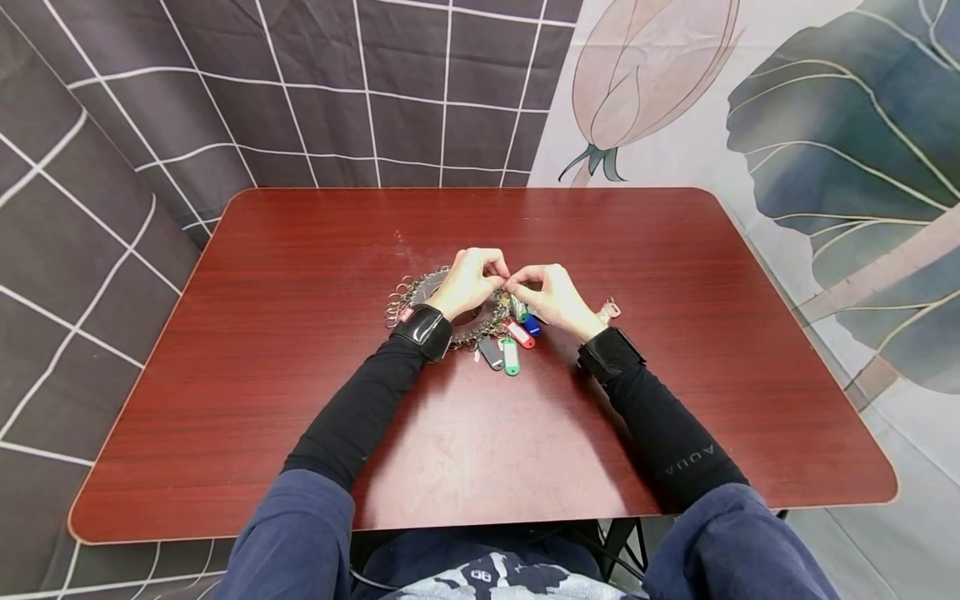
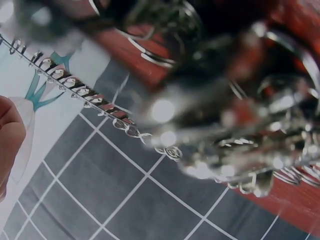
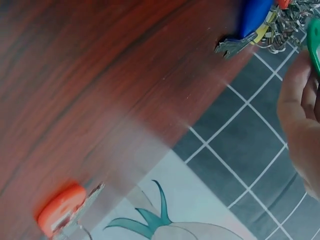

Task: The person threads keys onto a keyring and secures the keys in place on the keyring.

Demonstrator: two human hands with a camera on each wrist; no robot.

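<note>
A round grey hoop [image 1: 426,287] lies on the table, its rim lined with many small metal rings [image 1: 395,308]. At its right side my left hand [image 1: 467,283] and right hand [image 1: 551,298] meet, thumbs and fingertips pinching at a small key ring, largely hidden by the fingers. Coloured key tags hang below them: red [image 1: 521,334], blue [image 1: 532,326], dark grey [image 1: 491,353] and green [image 1: 512,357]. In the right wrist view, a green tag [image 3: 314,45] is beside my right fingers. The left wrist view shows blurred metal rings [image 2: 200,155] close up.
An orange key tag [image 3: 62,207] with keys lies apart on the table, right of my right hand. The reddish-brown table [image 1: 300,417] has rounded corners. Grey checked cloth [image 1: 405,125] and a flower-printed cloth [image 1: 652,75] hang behind it.
</note>
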